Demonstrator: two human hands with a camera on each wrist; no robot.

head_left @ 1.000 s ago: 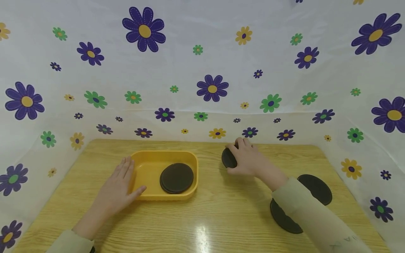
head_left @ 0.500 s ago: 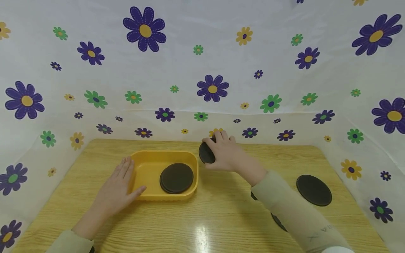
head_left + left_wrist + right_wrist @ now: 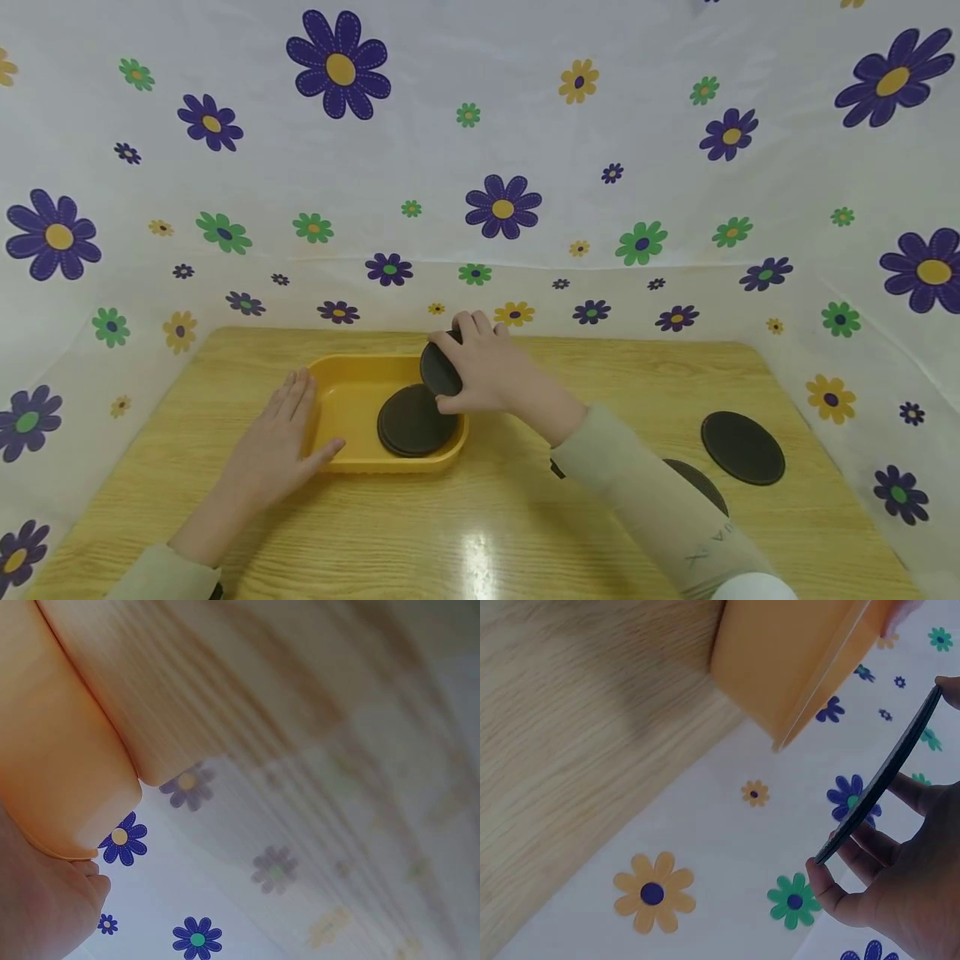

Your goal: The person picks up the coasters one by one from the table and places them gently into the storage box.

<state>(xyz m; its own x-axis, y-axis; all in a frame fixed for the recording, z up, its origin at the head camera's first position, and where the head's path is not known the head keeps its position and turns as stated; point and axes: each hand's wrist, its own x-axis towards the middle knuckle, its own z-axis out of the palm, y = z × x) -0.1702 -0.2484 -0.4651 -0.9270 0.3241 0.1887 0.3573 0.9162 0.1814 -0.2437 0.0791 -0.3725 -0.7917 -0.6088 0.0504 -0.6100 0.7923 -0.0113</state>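
Note:
My right hand (image 3: 491,371) grips a thin round black coaster (image 3: 437,369) by its edges, above the right end of a yellow plastic tray (image 3: 347,412). In the right wrist view the coaster (image 3: 877,784) shows edge-on, spanned between fingertips and thumb. Inside the tray, toward its right side, lie stacked black coasters (image 3: 411,423), partly overlapped by the held one. My left hand (image 3: 266,446) rests against the tray's left end with straight fingers and the thumb over the front rim. The left wrist view shows the tray's outer wall (image 3: 75,735) beside that hand.
Two more black coasters lie on the wooden table (image 3: 525,533) at the right: one in full view (image 3: 744,447), the other (image 3: 699,483) partly hidden by my right sleeve (image 3: 637,483). A white cloth with printed flowers (image 3: 502,167) surrounds the table's back and sides.
My right hand has carried the coaster leftward from the table's back middle to above the tray's right end. The left hand and the tray stay put.

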